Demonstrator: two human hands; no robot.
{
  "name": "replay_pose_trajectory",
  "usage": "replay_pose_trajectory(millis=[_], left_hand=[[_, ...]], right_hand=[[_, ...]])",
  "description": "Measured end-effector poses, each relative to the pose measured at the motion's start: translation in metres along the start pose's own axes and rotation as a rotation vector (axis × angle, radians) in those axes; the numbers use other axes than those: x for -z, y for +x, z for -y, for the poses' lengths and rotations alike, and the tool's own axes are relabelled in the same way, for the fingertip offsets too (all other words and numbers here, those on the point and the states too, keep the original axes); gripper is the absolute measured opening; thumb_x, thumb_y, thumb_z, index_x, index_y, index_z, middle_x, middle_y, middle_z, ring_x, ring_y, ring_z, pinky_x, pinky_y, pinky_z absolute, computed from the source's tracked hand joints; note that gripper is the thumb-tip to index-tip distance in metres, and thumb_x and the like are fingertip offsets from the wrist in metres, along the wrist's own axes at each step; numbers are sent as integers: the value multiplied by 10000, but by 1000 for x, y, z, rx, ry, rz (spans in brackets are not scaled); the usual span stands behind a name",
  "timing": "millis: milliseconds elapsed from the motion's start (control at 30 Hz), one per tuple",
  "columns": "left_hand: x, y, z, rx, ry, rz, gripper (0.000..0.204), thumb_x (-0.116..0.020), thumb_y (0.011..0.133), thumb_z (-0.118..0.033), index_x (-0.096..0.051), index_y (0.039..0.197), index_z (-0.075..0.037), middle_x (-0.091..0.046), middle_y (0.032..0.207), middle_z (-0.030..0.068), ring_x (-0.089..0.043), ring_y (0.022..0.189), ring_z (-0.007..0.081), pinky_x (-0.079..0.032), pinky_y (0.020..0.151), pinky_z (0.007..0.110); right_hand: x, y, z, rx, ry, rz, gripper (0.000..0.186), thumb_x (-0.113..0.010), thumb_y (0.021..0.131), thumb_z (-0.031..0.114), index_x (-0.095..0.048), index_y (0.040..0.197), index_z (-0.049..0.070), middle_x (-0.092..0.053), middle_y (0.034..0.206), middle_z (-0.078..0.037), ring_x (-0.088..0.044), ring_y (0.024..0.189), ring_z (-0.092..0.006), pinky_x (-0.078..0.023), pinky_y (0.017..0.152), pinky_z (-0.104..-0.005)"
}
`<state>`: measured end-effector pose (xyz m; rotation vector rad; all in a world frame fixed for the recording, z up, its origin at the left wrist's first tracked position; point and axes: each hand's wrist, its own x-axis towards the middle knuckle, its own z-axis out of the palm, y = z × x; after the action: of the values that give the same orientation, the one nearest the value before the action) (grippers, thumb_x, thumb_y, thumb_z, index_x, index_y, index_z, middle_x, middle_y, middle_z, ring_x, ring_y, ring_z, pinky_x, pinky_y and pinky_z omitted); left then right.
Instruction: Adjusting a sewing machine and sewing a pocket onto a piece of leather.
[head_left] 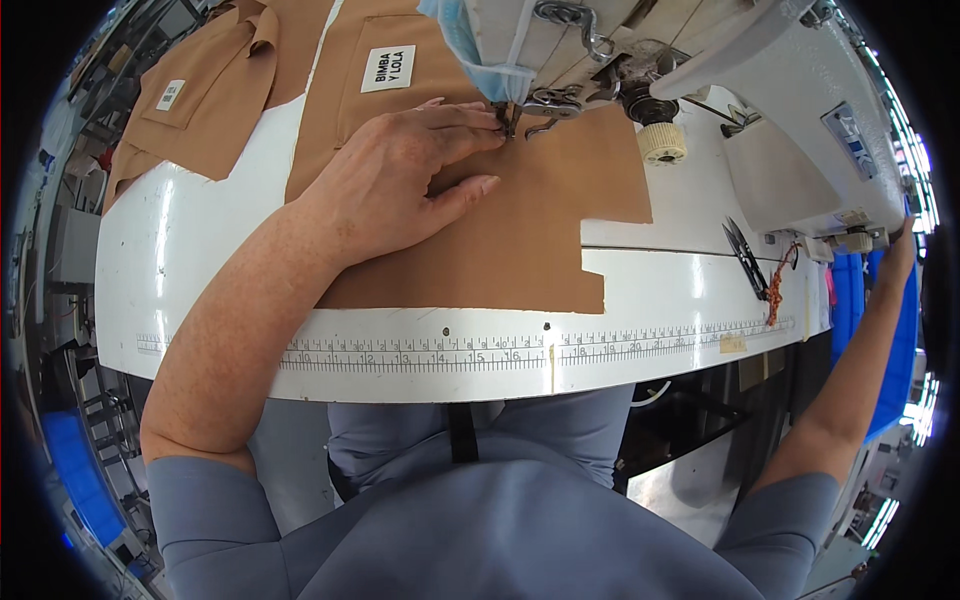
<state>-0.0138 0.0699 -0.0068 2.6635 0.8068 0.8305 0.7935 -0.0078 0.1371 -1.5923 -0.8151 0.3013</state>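
Observation:
My left hand (pixel 400 170) lies flat on a brown fabric panel (pixel 480 255), fingers stretched out, with the fingertips close beside the presser foot (pixel 510 118) of a white sewing machine (pixel 800 100). The panel passes under the foot and carries a patch pocket with a white label (pixel 388 68). My right arm reaches up along the right side, and my right hand (pixel 903 242) is at the machine's far right end by the handwheel side. Its fingers are hidden there.
Another brown piece with a labelled pocket (pixel 195 110) lies at the left of the white table (pixel 150 260). Black thread snips (pixel 745 258) with an orange cord (pixel 776 290) rest at the right. A ruler strip (pixel 420 355) runs along the front edge. Blue bins (pixel 885 340) stand beyond.

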Motion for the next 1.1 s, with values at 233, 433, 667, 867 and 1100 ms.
replay_pose_trajectory(millis=[233,433,667,867,1100], left_hand=[[-1,0,-1,13,3,0,337,-743,902,-163,-717,1190,11,-698,1287,148,-641,1234,329,-511,1083,420],[-2,-1,0,-3,7,-11,333,-730,919,-198,-716,1170,19,-700,1280,139,-640,1223,319,-496,1102,408],[-4,1,2,-29,8,-31,331,-729,920,-194,-715,1171,21,-707,1269,141,-645,1216,320,-500,1099,412],[-2,0,0,-3,-2,-15,337,-729,922,-192,-712,1181,23,-706,1271,139,-639,1228,321,-489,1114,420],[-2,0,0,-9,-22,-12,340,-729,923,-194,-710,1185,22,-701,1281,134,-631,1239,318,-483,1122,423]], right_hand=[[-11,-10,-20,-77,149,41,543,-428,1120,415,-505,1467,5,-617,1402,-141,-607,1273,-254,-471,1074,-391],[-33,-66,-31,-24,196,-65,558,-386,1128,437,-442,1520,44,-543,1483,-141,-541,1338,-282,-445,1115,-470],[-10,-58,-47,31,137,-48,505,-371,1139,387,-457,1489,35,-587,1418,-147,-595,1281,-259,-487,1075,-433],[-25,-67,-38,1,159,-55,546,-396,1129,429,-451,1500,33,-565,1446,-143,-567,1310,-258,-462,1097,-433],[-19,-51,-20,126,101,2,597,-387,1131,439,-456,1476,-43,-558,1445,-174,-550,1325,-261,-437,1120,-419]])
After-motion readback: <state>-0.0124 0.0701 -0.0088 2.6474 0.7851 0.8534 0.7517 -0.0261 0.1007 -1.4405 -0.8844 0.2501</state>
